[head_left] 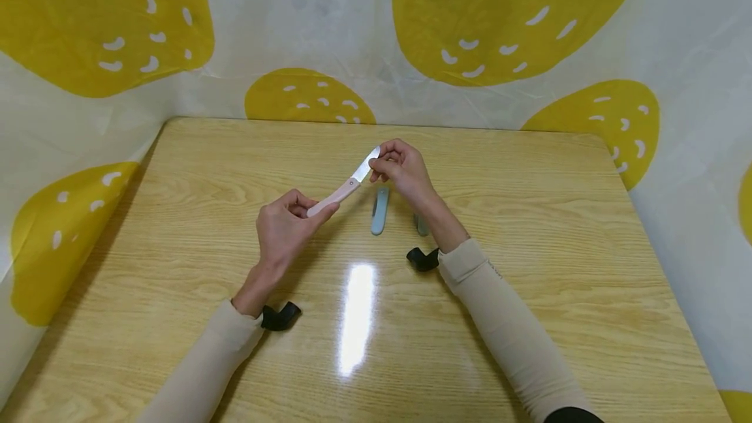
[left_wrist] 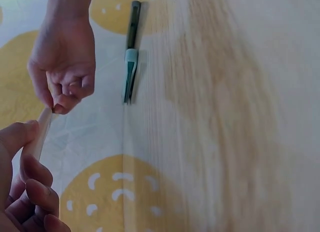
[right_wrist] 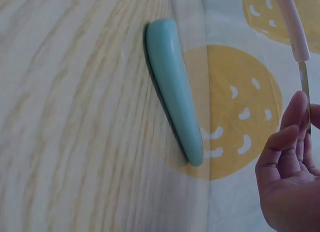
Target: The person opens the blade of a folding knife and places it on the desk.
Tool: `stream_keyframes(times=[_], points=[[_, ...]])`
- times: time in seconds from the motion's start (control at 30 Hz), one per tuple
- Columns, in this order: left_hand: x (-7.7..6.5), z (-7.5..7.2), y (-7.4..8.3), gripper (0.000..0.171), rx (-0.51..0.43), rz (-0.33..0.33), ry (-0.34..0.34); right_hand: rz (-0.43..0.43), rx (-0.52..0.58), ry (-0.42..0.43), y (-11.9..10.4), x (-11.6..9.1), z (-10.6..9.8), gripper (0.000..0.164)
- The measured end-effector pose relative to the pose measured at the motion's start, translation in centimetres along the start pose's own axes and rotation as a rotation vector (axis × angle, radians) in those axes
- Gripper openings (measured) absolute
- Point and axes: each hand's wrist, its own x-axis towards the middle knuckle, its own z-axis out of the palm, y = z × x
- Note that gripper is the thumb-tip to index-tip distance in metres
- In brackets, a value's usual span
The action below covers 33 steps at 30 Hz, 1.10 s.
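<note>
A folding knife with a pink handle (head_left: 335, 199) and a bare metal blade (head_left: 365, 165) is held slanted above the table, its blade swung out. My left hand (head_left: 284, 224) grips the handle between thumb and fingers. At the blade's far end, my right hand (head_left: 405, 168) pinches the metal near the tip. Below the hands lies a light blue folded knife (head_left: 380, 212). A greyish green piece (head_left: 421, 225) shows beside it, mostly covered by the right wrist. In the right wrist view, the pink handle (right_wrist: 295, 29) points up, away from the pinching fingers.
The wooden table (head_left: 235, 149) meets a white cloth backdrop (head_left: 305, 5) with yellow fruit prints along its back and sides. Black wrist mounts (head_left: 282, 316) jut from the beige sleeves (head_left: 499, 318). Light glares off the tabletop in front of the blue knife.
</note>
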Motion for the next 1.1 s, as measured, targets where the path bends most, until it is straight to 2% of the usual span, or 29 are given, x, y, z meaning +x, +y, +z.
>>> stream_keyframes(times=[0.17, 0.37, 0.6, 0.67, 0.83, 0.93, 1.1], points=[[-0.1, 0.1, 0.1, 0.034, 0.002, -0.010, 0.010, -0.007, 0.014, 0.030, 0.2, 0.0, 0.3, 0.009], [-0.3, 0.1, 0.1, 0.034, 0.016, -0.034, -0.020, 0.029, -0.011, 0.030, 0.3, 0.0, 0.4, 0.010], [-0.2, 0.1, 0.3, 0.036, 0.099, 0.045, -0.059, 0.060, 0.024, -0.018, -0.1, 0.4, 0.5, 0.010], [-0.3, 0.1, 0.3, 0.036, 0.130, 0.050, -0.078, 0.064, 0.034, -0.028, -0.2, 0.6, 0.7, 0.011], [-0.5, -0.1, 0.4, 0.035, 0.159, -0.011, -0.176, 0.056, 0.007, -0.033, -0.2, 1.2, 1.3, 0.020], [-0.6, -0.4, 0.3, 0.041, 0.123, -0.043, -0.261, 0.039, -0.025, -0.022, -0.2, 1.5, 1.7, 0.028], [-0.9, -0.8, -0.1, 0.051, 0.048, -0.054, -0.373, 0.024, -0.069, -0.013, -0.3, 1.8, 2.1, 0.033]])
